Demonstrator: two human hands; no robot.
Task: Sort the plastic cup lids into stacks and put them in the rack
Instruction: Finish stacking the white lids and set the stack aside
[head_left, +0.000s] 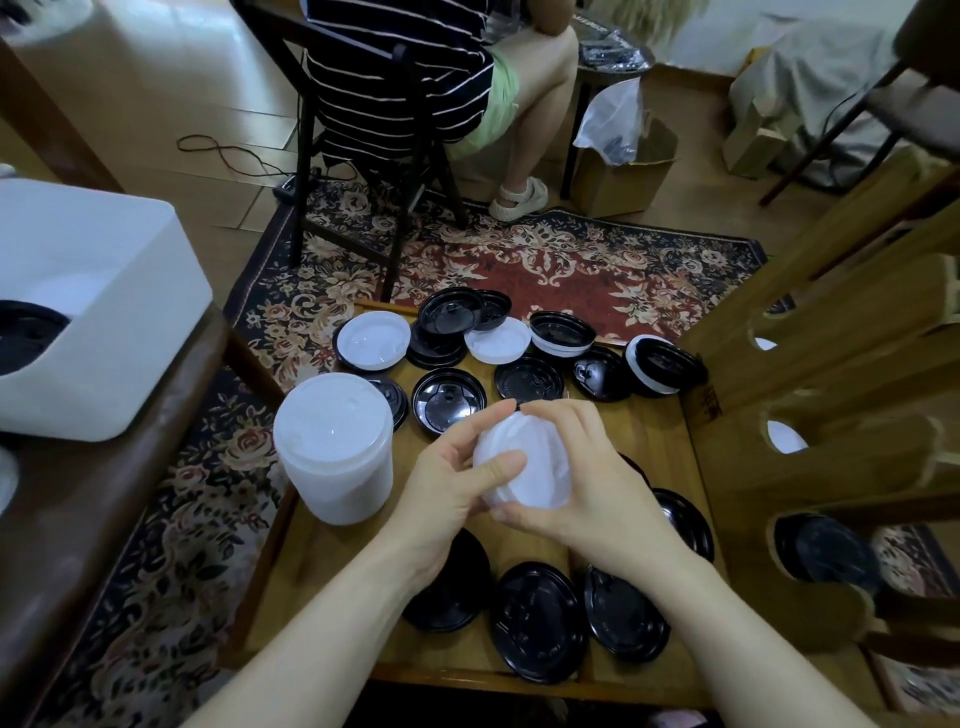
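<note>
Both hands hold a small stack of white lids (535, 467) above the middle of the wooden table (670, 447). My left hand (457, 483) grips it from the left with the thumb across its face. My right hand (587, 467) curls round it from the right. A tall stack of white lids (335, 452) stands to the left. Black lids (537, 621) lie loose near me, and more black lids (449, 402) and white lids (371, 343) lie mixed at the far edge. The wooden rack (841, 467) stands on the right; its slots show white and black lids.
A white box (104, 332) sits on a dark bench at the left. Beyond the table a person sits on a black chair (363, 171) over a patterned rug (571, 265). A cardboard box (623, 176) with a plastic bag stands on the floor.
</note>
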